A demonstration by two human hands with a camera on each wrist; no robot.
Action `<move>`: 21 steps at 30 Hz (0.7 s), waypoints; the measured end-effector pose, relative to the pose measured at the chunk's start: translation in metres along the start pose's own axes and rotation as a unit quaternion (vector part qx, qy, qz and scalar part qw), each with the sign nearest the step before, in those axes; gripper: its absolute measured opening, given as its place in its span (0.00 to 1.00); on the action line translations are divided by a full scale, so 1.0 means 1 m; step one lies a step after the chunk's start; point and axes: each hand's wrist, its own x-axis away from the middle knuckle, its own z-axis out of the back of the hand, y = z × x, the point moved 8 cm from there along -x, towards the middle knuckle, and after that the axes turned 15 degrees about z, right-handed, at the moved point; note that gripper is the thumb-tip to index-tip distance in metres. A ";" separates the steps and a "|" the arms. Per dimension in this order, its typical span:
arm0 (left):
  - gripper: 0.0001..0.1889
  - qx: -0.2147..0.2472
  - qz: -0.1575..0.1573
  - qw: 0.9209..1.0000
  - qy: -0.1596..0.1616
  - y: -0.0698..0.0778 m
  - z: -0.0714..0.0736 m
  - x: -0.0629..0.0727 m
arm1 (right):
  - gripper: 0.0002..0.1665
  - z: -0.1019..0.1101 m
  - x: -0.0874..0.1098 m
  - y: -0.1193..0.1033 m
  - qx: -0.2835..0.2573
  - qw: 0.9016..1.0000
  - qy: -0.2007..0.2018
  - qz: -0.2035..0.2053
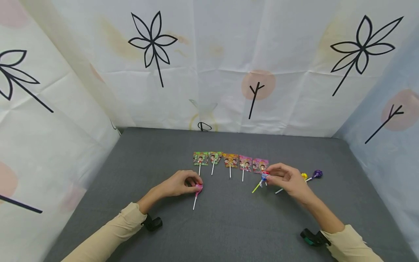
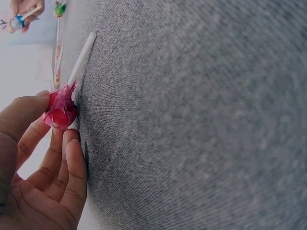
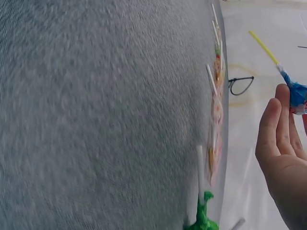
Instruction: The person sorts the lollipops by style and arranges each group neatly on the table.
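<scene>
My left hand (image 1: pixel 181 183) pinches a pink-wrapped lollipop (image 1: pixel 198 188) by its head, thumb on one side and fingertips on the other. Its white stick slants toward the front, close over the cloth. In the left wrist view the crinkled pink wrapper (image 2: pixel 62 108) shows between thumb and fingers. Raised above the table, my right hand (image 1: pixel 289 181) holds a blue-and-red lollipop (image 1: pixel 265 176) by its head, its yellow stick pointing down and left. The right wrist view shows this blue wrapper (image 3: pixel 298 96) at the fingertips, partly cut off by the frame.
Behind the hands runs a row of flat lollipop packets, green (image 1: pixel 200 158), orange (image 1: pixel 230 160) and pink (image 1: pixel 260 164), sticks toward me. Right of my right hand lie a yellow lollipop (image 1: pixel 304 176) and a purple lollipop (image 1: pixel 317 174). A green lollipop (image 3: pixel 205 218) shows low in the right wrist view.
</scene>
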 end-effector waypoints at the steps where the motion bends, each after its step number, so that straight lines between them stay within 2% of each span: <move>1: 0.07 0.000 0.000 1.000 0.000 0.000 0.000 0.000 | 0.16 -0.002 0.000 0.001 0.005 1.000 -0.001 -0.002; 5: 0.07 0.003 -0.002 1.000 0.000 0.000 0.000 0.000 | 0.16 -0.009 -0.002 0.005 0.015 1.000 -0.005 -0.011; 14: 0.07 0.002 -0.005 1.000 -0.003 0.001 -0.001 0.000 | 0.16 -0.027 -0.005 0.010 -0.013 1.000 -0.007 -0.013; 21: 0.07 0.000 -0.018 1.000 -0.002 0.002 0.000 0.001 | 0.14 -0.035 -0.006 0.013 -0.010 1.000 0.000 -0.024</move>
